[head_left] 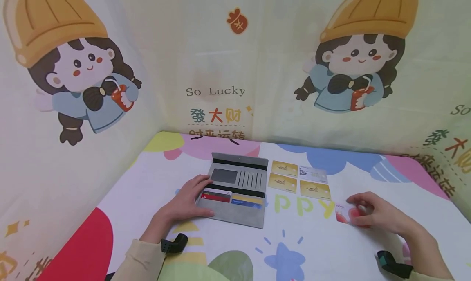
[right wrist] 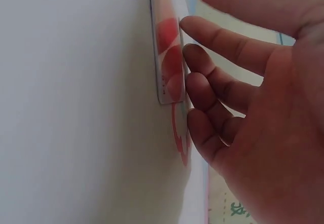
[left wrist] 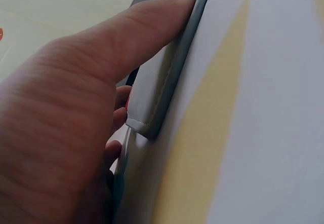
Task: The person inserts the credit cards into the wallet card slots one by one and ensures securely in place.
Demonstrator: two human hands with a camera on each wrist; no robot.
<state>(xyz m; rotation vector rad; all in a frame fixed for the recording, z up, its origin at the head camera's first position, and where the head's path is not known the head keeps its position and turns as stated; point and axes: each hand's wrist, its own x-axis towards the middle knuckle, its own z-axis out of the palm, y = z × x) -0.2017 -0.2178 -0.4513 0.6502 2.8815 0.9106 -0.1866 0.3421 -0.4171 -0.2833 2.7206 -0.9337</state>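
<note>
A grey long wallet [head_left: 239,216] lies spread open, with a red card [head_left: 216,196] and a blue card [head_left: 245,202] showing in its lower pockets. My left hand [head_left: 188,197] grips its left side, thumb on the lower flap and fingers along the edge; the left wrist view shows the thumb [left wrist: 147,31] pressed on the flap. A white card with red circles [head_left: 343,213] lies near my right hand [head_left: 379,213], which holds it between thumb and bent fingers. In the right wrist view the fingertips meet the edge of this card [right wrist: 169,46]; the thumb's tip is out of frame.
Right of the wallet lie three gold cards, one at the upper left [head_left: 284,169], one below it [head_left: 282,183] and one at the lower right [head_left: 315,189]. A silver card [head_left: 312,174] completes the block. A patterned cloth wall [head_left: 287,125] rises behind the table.
</note>
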